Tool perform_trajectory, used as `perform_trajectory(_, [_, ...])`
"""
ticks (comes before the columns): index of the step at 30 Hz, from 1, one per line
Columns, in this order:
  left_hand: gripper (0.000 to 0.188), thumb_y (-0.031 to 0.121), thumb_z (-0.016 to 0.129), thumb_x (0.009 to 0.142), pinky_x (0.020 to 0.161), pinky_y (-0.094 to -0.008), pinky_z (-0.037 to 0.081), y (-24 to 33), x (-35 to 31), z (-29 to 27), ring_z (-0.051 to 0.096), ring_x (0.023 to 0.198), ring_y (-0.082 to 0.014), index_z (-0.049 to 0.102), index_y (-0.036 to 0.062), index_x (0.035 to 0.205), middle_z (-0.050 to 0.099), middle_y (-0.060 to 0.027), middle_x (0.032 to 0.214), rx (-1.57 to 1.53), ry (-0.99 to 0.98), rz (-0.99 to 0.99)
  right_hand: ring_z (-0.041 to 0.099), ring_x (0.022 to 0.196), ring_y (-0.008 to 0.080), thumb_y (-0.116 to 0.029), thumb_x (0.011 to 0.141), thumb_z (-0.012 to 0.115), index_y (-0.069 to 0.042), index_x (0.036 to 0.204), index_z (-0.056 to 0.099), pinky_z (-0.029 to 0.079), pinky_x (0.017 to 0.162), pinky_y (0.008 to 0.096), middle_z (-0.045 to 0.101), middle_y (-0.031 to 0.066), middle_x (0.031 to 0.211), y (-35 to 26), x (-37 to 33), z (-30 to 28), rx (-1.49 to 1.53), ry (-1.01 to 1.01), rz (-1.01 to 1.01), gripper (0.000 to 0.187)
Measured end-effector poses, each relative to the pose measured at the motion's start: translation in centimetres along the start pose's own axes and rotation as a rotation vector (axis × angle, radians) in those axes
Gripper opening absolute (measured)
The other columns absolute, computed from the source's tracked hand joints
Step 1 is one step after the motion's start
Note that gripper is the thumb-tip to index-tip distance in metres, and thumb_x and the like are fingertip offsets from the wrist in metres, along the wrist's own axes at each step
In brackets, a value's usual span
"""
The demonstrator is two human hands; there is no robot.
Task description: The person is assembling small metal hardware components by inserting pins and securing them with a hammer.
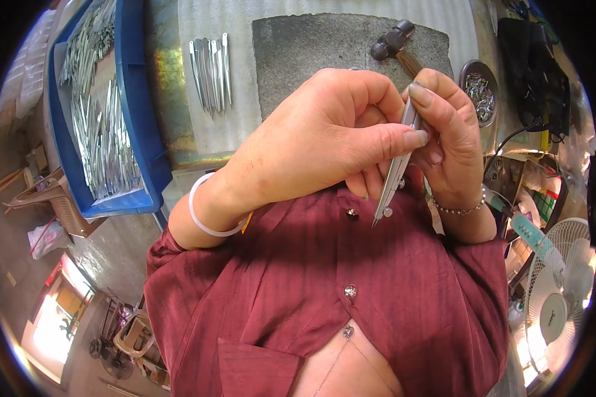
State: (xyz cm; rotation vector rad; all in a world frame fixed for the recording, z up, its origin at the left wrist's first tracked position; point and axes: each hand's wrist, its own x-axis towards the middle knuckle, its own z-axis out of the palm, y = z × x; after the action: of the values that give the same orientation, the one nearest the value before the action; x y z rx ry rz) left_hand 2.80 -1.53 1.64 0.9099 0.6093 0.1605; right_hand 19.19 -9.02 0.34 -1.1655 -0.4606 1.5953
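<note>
In front of my chest, both hands are closed on a slim, pointed silver metal piece (pixel 393 178). It seems made of narrow strips lying side by side, with its tip pointing down toward my shirt. My left hand (pixel 324 132) presses its thumb along the strips, the fingers curled behind. At the upper end, my right hand (pixel 453 126) pinches the piece between thumb and fingers. The fingers hide part of that end. Beyond my hands, a hammer (pixel 392 41) with a wooden handle lies on a dark, rough slab (pixel 318 56).
Several slim metal strips (pixel 210 73) lie in a row left of the slab. Further left stands a blue bin (pixel 134 112) full of similar strips. A dark bowl (pixel 473 68) of small metal parts sits at the right. A white fan (pixel 553 317) stands at the lower right.
</note>
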Motion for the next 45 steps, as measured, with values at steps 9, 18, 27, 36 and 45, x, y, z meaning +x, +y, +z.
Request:
perform_trajectory(9, [0.018, 0.016, 0.066, 0.086, 0.041, -0.0178, 0.048, 1.0, 1.7, -0.2, 0.061, 0.051, -0.0093, 0.056, 0.0014, 0.085, 0.064, -0.0049, 0.068, -0.036, -0.155, -0.061, 0.03, 0.04, -0.0012, -0.014, 0.091, 0.056, -0.003, 0.087, 0.057, 0.021, 0.037, 0.0149, 0.052, -0.0025, 0.063, 0.2, -0.9, -0.2, 0.056, 0.079, -0.189, 0.012])
perform_trajectory(18, [0.019, 0.019, 0.067, 0.086, 0.04, -0.0182, 0.047, 2.0, 4.3, -0.7, 0.061, 0.049, -0.0112, 0.056, 0.0029, 0.083, 0.064, -0.0052, 0.066, -0.004, -0.221, -0.105, 0.034, 0.042, 0.0015, -0.015, 0.092, 0.056, -0.005, 0.084, 0.057, 0.026, 0.036, 0.0161, 0.049, -0.0008, 0.061, -0.4, -0.1, -0.8, 0.137, 0.122, -0.266, 0.013])
perform_trajectory(27, [0.019, 0.018, 0.066, 0.086, 0.041, -0.0183, 0.047, 2.3, 5.0, -1.3, 0.061, 0.049, -0.0108, 0.056, 0.0029, 0.082, 0.064, -0.0053, 0.064, 0.003, -0.302, -0.067, 0.034, 0.041, 0.002, -0.014, 0.092, 0.055, -0.004, 0.085, 0.057, 0.027, 0.036, 0.0165, 0.049, -0.0007, 0.059, 0.0, 0.2, -0.7, 0.136, 0.168, -0.355, 0.013])
perform_trajectory(36, [0.018, 0.015, 0.066, 0.087, 0.041, -0.0184, 0.047, 1.4, 2.7, -1.3, 0.061, 0.049, -0.0115, 0.055, 0.0018, 0.082, 0.063, -0.0051, 0.062, -0.031, -0.214, -0.109, 0.034, 0.041, 0.0024, -0.014, 0.093, 0.055, -0.005, 0.086, 0.057, 0.027, 0.036, 0.017, 0.049, -0.0003, 0.059, 1.1, -0.1, -0.2, 0.164, 0.113, -0.227, 0.012])
perform_trajectory(45, [0.026, 0.02, 0.067, 0.086, 0.041, -0.0219, 0.049, 0.2, 1.7, -1.4, 0.062, 0.049, -0.015, 0.053, -0.0003, 0.079, 0.062, -0.0084, 0.06, -0.08, -0.135, -0.104, 0.034, 0.041, 0.0023, -0.015, 0.092, 0.056, -0.007, 0.082, 0.053, 0.026, 0.035, 0.0171, 0.049, -0.0001, 0.06, 2.2, 0.1, 0.0, 0.195, 0.064, -0.147, 0.014])
